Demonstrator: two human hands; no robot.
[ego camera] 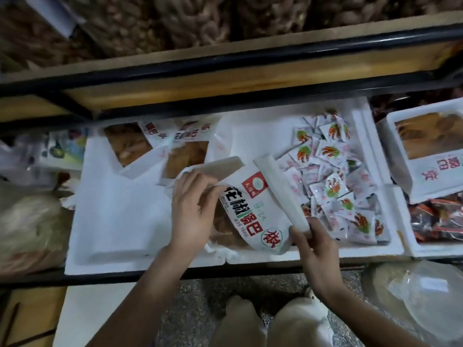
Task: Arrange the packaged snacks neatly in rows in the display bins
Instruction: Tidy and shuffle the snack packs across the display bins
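A large white snack bag (253, 209) with black, green and red print lies tilted across the middle of the white foam bins. My left hand (194, 209) grips its upper left edge. My right hand (314, 249) pinches its lower right edge near the front rim. Two similar bags with clear windows (155, 146) lie at the back of the left foam bin (105, 221). Several small white sachets (335, 181) with red and green print are heaped in the right foam bin (370, 146).
Another foam bin (400, 156) at far right holds a windowed bag and red packets. A black shelf rail (225, 61) runs above, with brown bulk goods behind it. Plastic bags (27, 221) sit at left, and a clear bag (426, 301) at lower right.
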